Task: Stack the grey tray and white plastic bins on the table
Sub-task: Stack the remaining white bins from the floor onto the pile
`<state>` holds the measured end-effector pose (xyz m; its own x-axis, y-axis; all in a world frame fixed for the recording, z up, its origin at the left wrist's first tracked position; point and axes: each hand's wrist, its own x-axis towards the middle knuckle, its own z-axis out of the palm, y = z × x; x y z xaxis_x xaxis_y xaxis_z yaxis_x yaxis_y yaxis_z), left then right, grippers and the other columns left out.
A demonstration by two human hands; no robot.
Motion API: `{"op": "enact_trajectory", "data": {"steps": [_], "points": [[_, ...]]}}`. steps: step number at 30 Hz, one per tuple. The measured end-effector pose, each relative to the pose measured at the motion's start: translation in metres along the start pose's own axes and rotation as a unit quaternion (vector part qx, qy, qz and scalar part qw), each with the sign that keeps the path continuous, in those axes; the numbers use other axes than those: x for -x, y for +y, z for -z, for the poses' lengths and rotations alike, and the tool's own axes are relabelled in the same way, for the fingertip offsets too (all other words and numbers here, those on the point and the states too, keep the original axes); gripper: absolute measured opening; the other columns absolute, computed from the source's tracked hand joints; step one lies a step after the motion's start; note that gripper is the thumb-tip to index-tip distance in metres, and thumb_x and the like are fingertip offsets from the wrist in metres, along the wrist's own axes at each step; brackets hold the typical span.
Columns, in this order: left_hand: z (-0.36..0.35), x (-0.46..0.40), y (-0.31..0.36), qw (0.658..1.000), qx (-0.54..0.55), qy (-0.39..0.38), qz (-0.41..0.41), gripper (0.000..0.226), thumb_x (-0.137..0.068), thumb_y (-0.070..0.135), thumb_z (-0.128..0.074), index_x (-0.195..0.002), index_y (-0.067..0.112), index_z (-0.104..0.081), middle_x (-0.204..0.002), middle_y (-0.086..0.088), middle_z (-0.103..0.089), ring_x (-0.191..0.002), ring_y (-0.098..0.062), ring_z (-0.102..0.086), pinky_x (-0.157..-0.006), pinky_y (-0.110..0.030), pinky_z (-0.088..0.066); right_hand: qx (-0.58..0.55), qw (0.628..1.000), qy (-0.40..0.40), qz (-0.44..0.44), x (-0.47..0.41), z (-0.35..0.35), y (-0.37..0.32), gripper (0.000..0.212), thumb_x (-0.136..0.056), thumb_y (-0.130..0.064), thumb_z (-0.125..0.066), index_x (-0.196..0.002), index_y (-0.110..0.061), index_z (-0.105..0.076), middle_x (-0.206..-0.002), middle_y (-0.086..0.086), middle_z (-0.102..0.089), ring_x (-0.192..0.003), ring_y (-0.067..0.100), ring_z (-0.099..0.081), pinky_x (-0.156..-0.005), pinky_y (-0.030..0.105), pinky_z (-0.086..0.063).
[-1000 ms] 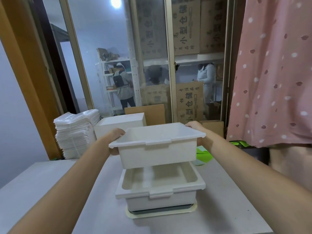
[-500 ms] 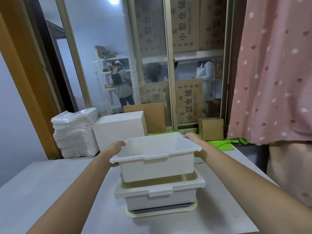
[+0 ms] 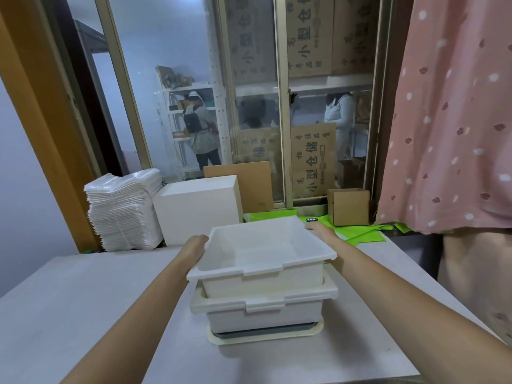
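An upper white bin (image 3: 263, 278) sits partly nested in a lower white bin (image 3: 266, 314), its rim still a little above the lower rim. The lower bin stands in a grey tray (image 3: 266, 329) with a cream rim on the grey table (image 3: 83, 314). My left hand (image 3: 195, 245) grips the upper bin's left rim. My right hand (image 3: 318, 228) holds its far right corner. The fingers of both hands are hidden behind the rim.
A stack of white packets (image 3: 124, 212) and a white box (image 3: 198, 209) stand at the table's back left. A small cardboard box (image 3: 349, 206) and green sheets (image 3: 360, 231) lie at the back right. A pink curtain (image 3: 448, 120) hangs on the right. People stand behind the window.
Both hands have lowered the upper bin from the air above the lower bin down into it.
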<state>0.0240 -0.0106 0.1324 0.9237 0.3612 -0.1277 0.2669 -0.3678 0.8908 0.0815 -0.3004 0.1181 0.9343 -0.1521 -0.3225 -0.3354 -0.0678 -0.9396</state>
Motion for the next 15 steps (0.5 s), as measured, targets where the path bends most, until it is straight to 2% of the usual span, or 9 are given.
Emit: {"op": "enact_trajectory", "data": {"steps": [1, 3, 4, 6, 7, 9, 11, 13, 15], "points": [[-0.001, 0.000, -0.004, 1.000, 0.005, -0.010, 0.004, 0.022, -0.099, 0.011, -0.035, -0.090, 0.001, -0.052, -0.093, -0.016, -0.052, -0.067, -0.017, -0.049, -0.056, -0.026, -0.035, -0.002, 1.000, -0.002, 0.001, 0.001, -0.001, 0.002, 0.011, -0.089, -0.018, -0.057, -0.093, -0.008, -0.056, -0.076, 0.006, -0.057, -0.067, 0.023, -0.055, -0.052, 0.026, -0.035], [-0.002, -0.006, -0.015, 0.999, 0.024, -0.024, 0.011, 0.022, -0.098, 0.010, -0.037, -0.099, -0.002, -0.055, -0.094, -0.019, -0.055, -0.079, -0.029, -0.056, -0.073, -0.032, -0.043, 0.011, 1.000, -0.001, 0.009, 0.002, -0.002, 0.006, 0.011, -0.091, -0.018, -0.055, -0.088, -0.008, -0.055, -0.076, 0.006, -0.056, -0.061, 0.019, -0.051, -0.051, 0.027, -0.034], [-0.002, -0.009, -0.019, 0.999, 0.019, -0.029, 0.012, 0.020, -0.097, 0.009, -0.038, -0.091, -0.001, -0.055, -0.090, -0.018, -0.053, -0.077, -0.029, -0.053, -0.076, -0.033, -0.040, 0.014, 1.000, 0.002, 0.014, 0.002, -0.002, 0.008, 0.012, -0.092, -0.018, -0.055, -0.084, -0.008, -0.055, -0.080, 0.007, -0.056, -0.063, 0.020, -0.052, -0.053, 0.027, -0.035], [-0.003, -0.014, -0.025, 0.999, -0.007, -0.033, 0.006, 0.023, -0.095, 0.006, -0.039, -0.074, 0.005, -0.047, -0.079, -0.011, -0.047, -0.070, -0.023, -0.045, -0.072, -0.032, -0.033, 0.022, 0.999, 0.015, 0.032, 0.001, -0.002, 0.014, 0.013, -0.091, -0.017, -0.056, -0.083, -0.007, -0.057, -0.090, 0.009, -0.058, -0.075, 0.023, -0.054, -0.062, 0.027, -0.038], [-0.004, -0.014, -0.026, 0.999, -0.019, -0.033, 0.004, 0.023, -0.095, 0.006, -0.039, -0.072, 0.006, -0.045, -0.078, -0.009, -0.046, -0.070, -0.022, -0.044, -0.070, -0.030, -0.032, 0.029, 0.998, 0.022, 0.042, 0.000, -0.002, 0.017, 0.011, -0.091, -0.017, -0.057, -0.086, -0.007, -0.058, -0.091, 0.009, -0.057, -0.078, 0.022, -0.053, -0.060, 0.025, -0.040], [-0.005, -0.008, -0.026, 0.999, -0.032, -0.030, -0.004, 0.023, -0.096, 0.008, -0.039, -0.075, 0.010, -0.049, -0.082, -0.007, -0.050, -0.071, -0.021, -0.046, -0.065, -0.028, -0.033, 0.025, 0.998, 0.033, 0.053, 0.000, -0.002, 0.023, 0.007, -0.091, -0.015, -0.058, -0.091, -0.008, -0.057, -0.085, 0.006, -0.056, -0.067, 0.018, -0.050, -0.050, 0.022, -0.039], [-0.006, -0.003, -0.031, 0.999, -0.032, -0.038, -0.017, 0.019, -0.095, 0.010, -0.040, -0.101, 0.008, -0.058, -0.101, -0.009, -0.057, -0.083, -0.021, -0.052, -0.061, -0.025, -0.037, 0.006, 0.997, 0.036, 0.062, 0.000, -0.002, 0.028, 0.006, -0.090, -0.013, -0.059, -0.095, -0.011, -0.060, -0.085, 0.006, -0.056, -0.068, 0.017, -0.050, -0.048, 0.021, -0.036], [-0.006, -0.003, -0.039, 0.998, -0.028, -0.044, -0.018, 0.034, -0.094, 0.011, -0.040, -0.126, 0.005, -0.053, -0.122, -0.012, -0.057, -0.098, -0.025, -0.055, -0.063, -0.025, -0.041, -0.011, 0.997, 0.031, 0.076, -0.001, -0.003, 0.032, 0.018, -0.089, -0.011, -0.059, -0.106, -0.013, -0.065, -0.096, 0.005, -0.058, -0.082, 0.018, -0.052, -0.051, 0.019, -0.037], [-0.007, -0.003, -0.044, 0.999, -0.021, -0.041, -0.013, 0.042, -0.093, 0.011, -0.041, -0.134, 0.007, -0.049, -0.129, -0.013, -0.056, -0.104, -0.028, -0.057, -0.070, -0.028, -0.043, -0.037, 0.996, 0.029, 0.079, -0.004, -0.004, 0.035, 0.024, -0.088, -0.008, -0.060, -0.110, -0.013, -0.066, -0.101, 0.004, -0.058, -0.084, 0.018, -0.054, -0.056, 0.019, -0.042]]}}
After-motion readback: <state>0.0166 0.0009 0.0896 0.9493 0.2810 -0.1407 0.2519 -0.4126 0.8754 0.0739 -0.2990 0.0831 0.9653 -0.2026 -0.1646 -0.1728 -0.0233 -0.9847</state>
